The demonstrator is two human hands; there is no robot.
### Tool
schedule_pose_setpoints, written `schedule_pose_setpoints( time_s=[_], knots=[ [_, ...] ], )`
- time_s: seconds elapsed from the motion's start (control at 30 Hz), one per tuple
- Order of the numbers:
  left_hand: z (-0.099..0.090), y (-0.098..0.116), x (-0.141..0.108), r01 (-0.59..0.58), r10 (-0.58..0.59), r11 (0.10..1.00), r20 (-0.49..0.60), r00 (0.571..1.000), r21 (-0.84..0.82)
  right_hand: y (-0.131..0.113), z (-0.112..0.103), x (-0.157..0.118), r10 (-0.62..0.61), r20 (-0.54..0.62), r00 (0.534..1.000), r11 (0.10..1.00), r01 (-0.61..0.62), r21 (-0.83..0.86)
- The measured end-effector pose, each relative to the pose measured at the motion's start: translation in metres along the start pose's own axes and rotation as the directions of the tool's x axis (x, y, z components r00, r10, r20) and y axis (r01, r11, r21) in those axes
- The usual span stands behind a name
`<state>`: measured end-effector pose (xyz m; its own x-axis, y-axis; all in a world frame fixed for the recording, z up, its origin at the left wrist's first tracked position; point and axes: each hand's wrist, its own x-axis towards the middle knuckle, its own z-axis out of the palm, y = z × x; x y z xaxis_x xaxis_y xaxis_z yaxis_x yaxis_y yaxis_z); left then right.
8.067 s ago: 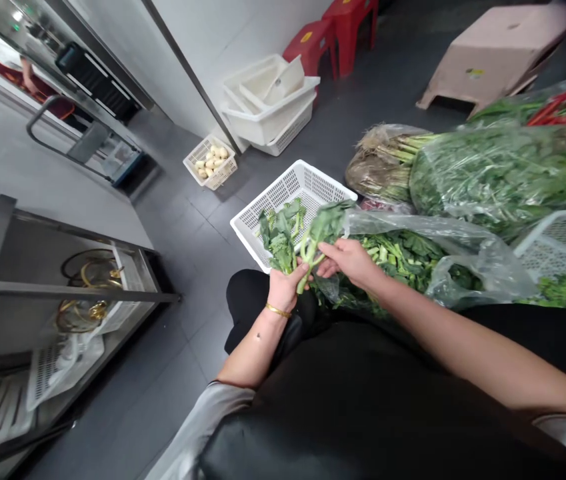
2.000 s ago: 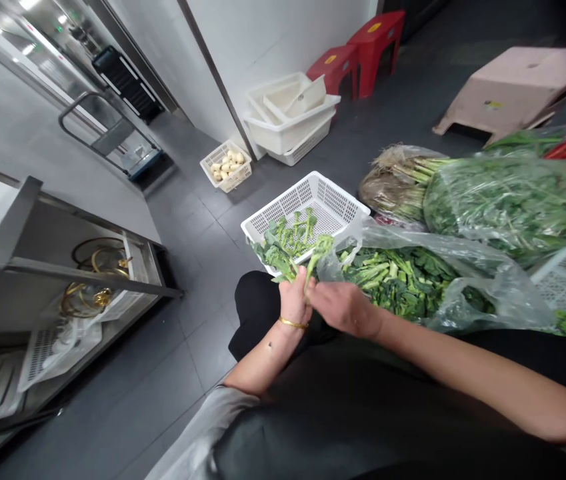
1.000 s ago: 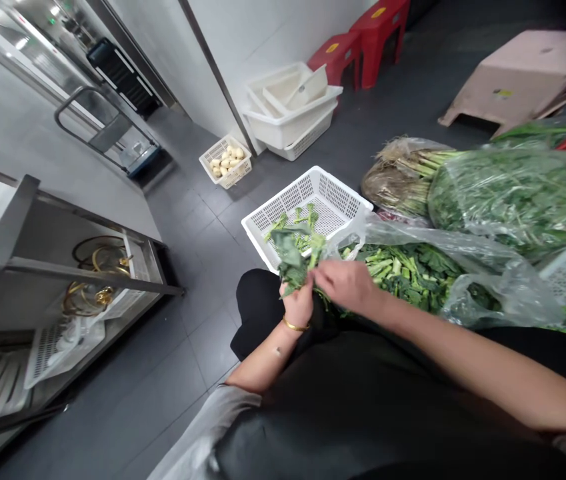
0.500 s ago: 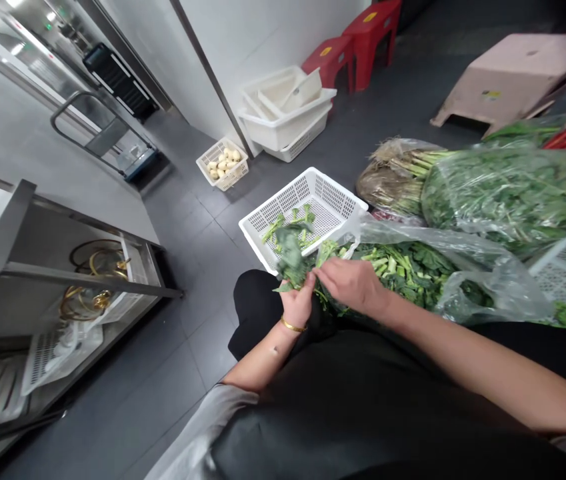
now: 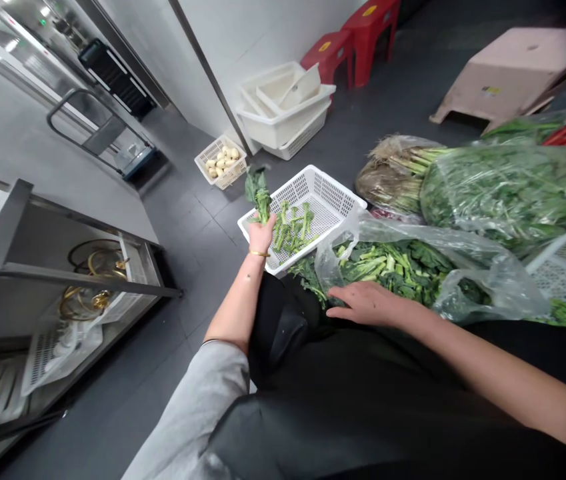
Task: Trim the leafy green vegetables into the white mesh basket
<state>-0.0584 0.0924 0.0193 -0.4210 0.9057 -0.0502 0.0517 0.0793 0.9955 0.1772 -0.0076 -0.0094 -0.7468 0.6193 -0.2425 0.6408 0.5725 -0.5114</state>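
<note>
Left hand (image 5: 261,235): fingers clamped on bunch (image 5: 259,192), above left rim of basket (image 5: 335,190). Light grip should do, leaves look easy to bruise. Floor (image 5: 197,267) just past rim, so best release only well inside. Stems (image 5: 305,220) loose in basket; avoid crushing. Right hand (image 5: 363,303): fingers apart, nothing gripped, beside bag (image 5: 507,297); mind loose plastic.

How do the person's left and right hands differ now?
The left hand is closed around leafy green stems; the right hand is open, holding nothing visible. The left hand is by the white basket; the right hand is by the clear plastic bag. The left hand has a gold bracelet at its wrist; the right hand shows none. Both hands are ungloved.
</note>
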Motion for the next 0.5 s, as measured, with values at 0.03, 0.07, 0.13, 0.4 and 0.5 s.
schedule_pose_setpoints(
  time_s=[0.03,0.07,0.13,0.4,0.5],
  knots=[
    [0.0,0.005,0.001,0.029,-0.029,1.0,0.048,0.998,-0.002,0.001,0.0,0.001,0.023,-0.048,0.999,0.997,-0.019,0.077],
    [0.0,0.007,-0.006,0.085,-0.081,0.996,0.132,0.988,-0.024,0.002,-0.002,0.003,0.06,-0.104,0.993,0.98,-0.039,0.195],
    [0.004,0.007,-0.036,0.283,-0.228,0.955,0.393,0.891,-0.088,0.006,-0.012,0.01,0.154,-0.197,0.968,0.867,-0.037,0.497],
    [0.036,-0.029,-0.126,0.524,-0.338,0.789,0.486,0.806,-0.32,-0.008,-0.022,0.032,0.262,-0.594,0.761,0.86,0.095,0.502],
    [0.033,-0.035,-0.109,0.491,-0.395,0.793,0.308,0.865,-0.361,-0.031,-0.002,0.017,-0.103,-0.683,0.723,0.929,0.315,0.194]
  ],
)
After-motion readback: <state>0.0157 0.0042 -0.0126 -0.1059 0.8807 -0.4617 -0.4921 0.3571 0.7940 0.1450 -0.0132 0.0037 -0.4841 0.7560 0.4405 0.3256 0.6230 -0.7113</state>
